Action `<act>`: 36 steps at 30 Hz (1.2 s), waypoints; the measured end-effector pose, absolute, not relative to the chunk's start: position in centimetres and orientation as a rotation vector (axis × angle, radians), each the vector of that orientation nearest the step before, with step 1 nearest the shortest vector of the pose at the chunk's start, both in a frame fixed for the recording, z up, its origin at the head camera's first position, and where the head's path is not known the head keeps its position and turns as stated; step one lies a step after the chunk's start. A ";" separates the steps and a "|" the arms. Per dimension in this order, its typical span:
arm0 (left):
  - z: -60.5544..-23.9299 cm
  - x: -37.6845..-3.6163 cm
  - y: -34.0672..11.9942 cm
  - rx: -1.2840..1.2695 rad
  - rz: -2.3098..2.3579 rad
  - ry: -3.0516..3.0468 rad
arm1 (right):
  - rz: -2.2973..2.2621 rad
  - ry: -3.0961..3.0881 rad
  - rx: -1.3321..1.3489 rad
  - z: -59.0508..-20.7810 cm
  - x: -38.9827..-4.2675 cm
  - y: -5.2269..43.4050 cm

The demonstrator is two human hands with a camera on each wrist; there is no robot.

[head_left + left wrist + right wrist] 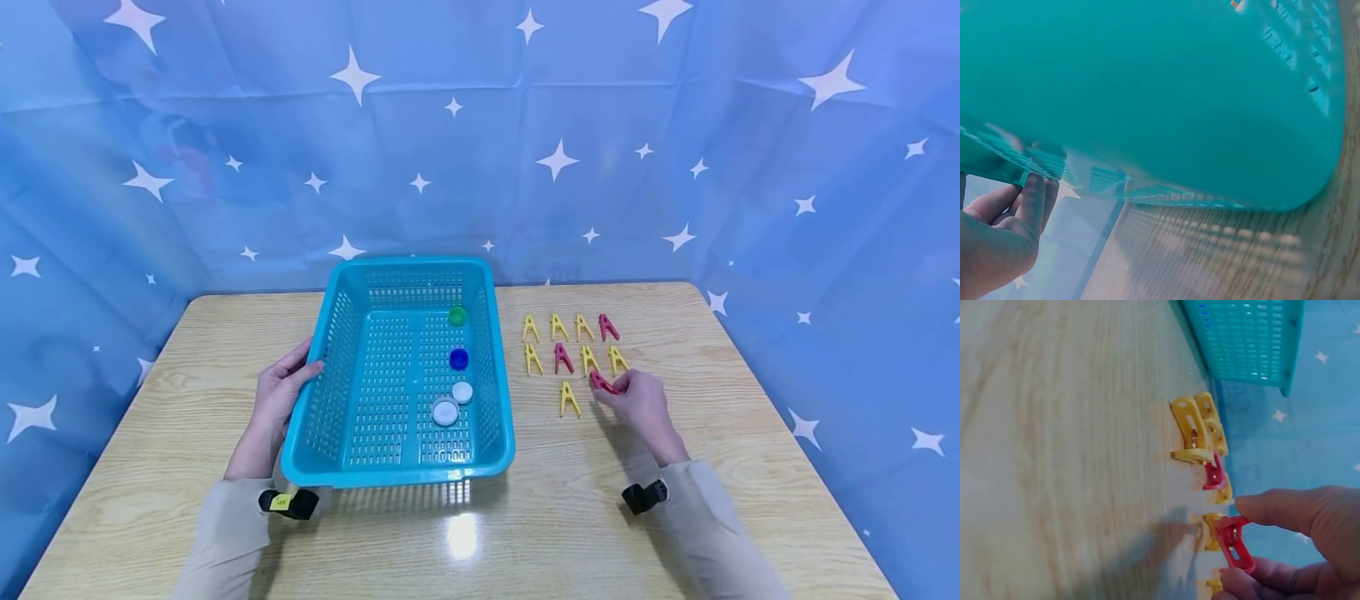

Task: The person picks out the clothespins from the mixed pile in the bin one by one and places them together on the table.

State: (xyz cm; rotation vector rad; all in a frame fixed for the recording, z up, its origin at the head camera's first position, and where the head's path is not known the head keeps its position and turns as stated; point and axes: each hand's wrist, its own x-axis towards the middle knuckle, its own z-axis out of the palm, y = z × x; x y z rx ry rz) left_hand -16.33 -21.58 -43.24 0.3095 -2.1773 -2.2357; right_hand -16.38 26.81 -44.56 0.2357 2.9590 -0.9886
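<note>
My left hand (281, 390) grips the left rim of a turquoise plastic basket (397, 477); its fingers also show at the rim in the left wrist view. Inside the basket, toward its right side, lie a green cap (457, 316), a blue cap (458, 359) and two white caps (445, 411). Between thumb and fingers my right hand (637, 408) pinches a red clothespin (1234, 545), just at the table top. Yellow clothespins (569, 399) and two other red clothespins (563, 358) lie in rows beside and beyond that hand.
The wooden table (555, 517) runs back to a blue curtain (480, 133) with white stars. The basket fills the table's middle left, and the clothespin rows lie just right of it. Dark camera straps (645, 497) sit on both wrists.
</note>
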 end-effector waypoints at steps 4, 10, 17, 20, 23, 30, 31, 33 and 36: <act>-43.2 -16.4 -21.6 0.310 -2.223 -2.199 | -0.974 2.927 0.248 -44.9 -16.1 26.7; -43.2 -16.3 -21.6 0.315 -2.224 -2.201 | -0.936 2.881 0.234 -45.2 -15.8 26.6; -43.2 -16.3 -21.6 0.325 -2.228 -2.199 | -0.831 2.873 0.201 -45.5 -15.6 26.5; -43.2 -16.3 -21.6 0.330 -2.231 -2.192 | -0.792 2.887 0.198 -45.6 -15.6 26.4; -43.2 -16.3 -21.7 0.322 -2.227 -2.202 | -0.760 2.895 0.206 -45.6 -15.6 26.3; -43.0 -15.9 -22.9 0.244 -2.146 -2.390 | -0.756 2.877 0.205 -44.7 -15.6 26.1; -42.8 -15.9 -23.2 0.228 -2.138 -2.410 | -0.769 2.874 0.205 -44.3 -15.6 26.1; -42.3 -15.7 -23.8 0.186 -2.129 -2.441 | -0.806 2.890 0.185 -43.3 -15.6 25.9; -40.7 -15.5 -24.6 0.113 -2.016 -2.538 | -0.863 2.966 0.082 -41.5 -15.9 25.6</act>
